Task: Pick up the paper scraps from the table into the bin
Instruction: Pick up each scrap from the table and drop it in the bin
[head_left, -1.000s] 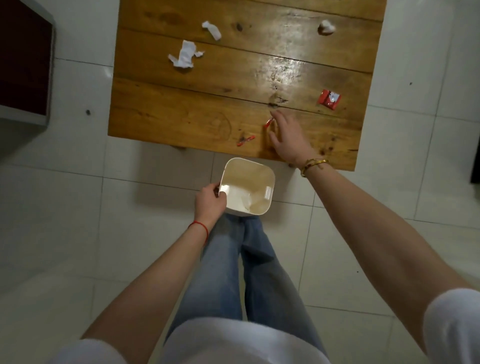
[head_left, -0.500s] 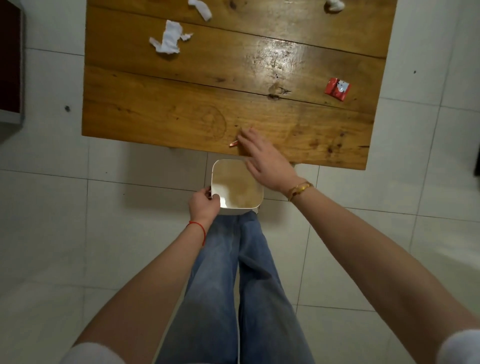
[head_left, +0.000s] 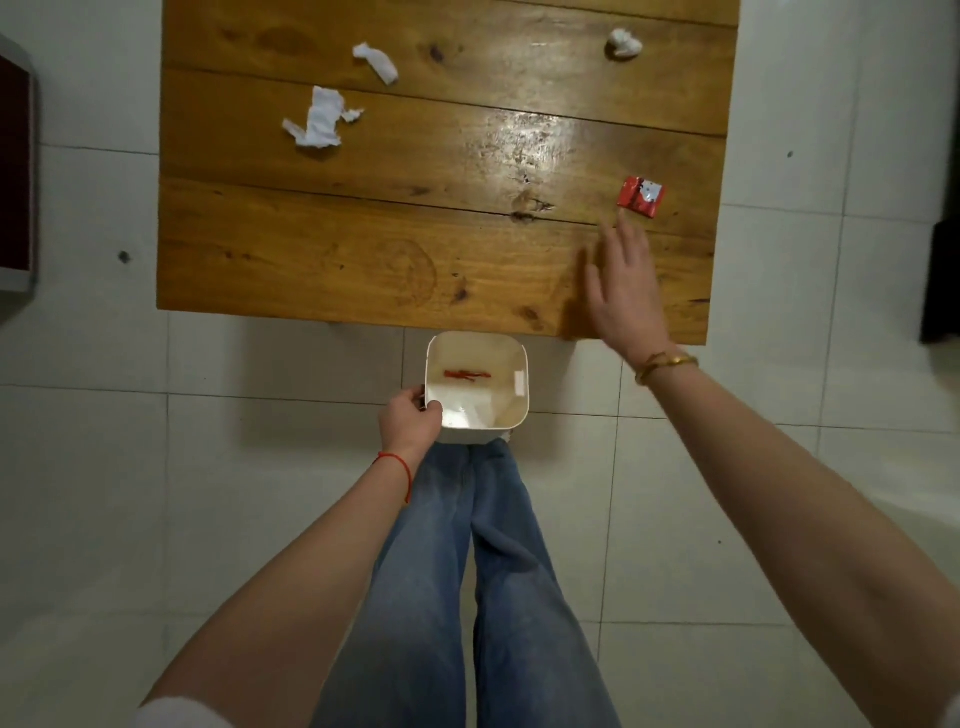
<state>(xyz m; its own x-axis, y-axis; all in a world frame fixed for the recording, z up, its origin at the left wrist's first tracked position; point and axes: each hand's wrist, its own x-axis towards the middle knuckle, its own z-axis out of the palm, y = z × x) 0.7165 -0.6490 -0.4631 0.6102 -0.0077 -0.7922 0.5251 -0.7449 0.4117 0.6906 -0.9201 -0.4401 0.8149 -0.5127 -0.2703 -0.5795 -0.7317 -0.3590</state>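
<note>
A small white square bin (head_left: 522, 364) hangs just below the near edge of the wooden table (head_left: 363, 249), with my left hand (head_left: 409, 423) gripping its left rim. Thin red scraps (head_left: 466, 374) lie on its floor. Over the table's near right part my right hand (head_left: 626, 291) is spread flat with fingers apart and empty, its fingertips just short of a red wrapper (head_left: 641, 199). A torn white paper (head_left: 321, 120) and a smaller white strip (head_left: 376, 62) lie at the far left. A crumpled white ball (head_left: 623, 44) sits at the far right.
The table stands on a white tiled floor (head_left: 104, 467). My legs in blue jeans (head_left: 467, 571) are below the bin. A dark red cabinet (head_left: 15, 171) with a pale frame is at the left edge, a dark object (head_left: 943, 280) at the right edge.
My right hand swept the small red scraps off the table's near edge into the bin, then swung right and forward toward the red wrapper. My left hand kept hold of the bin.
</note>
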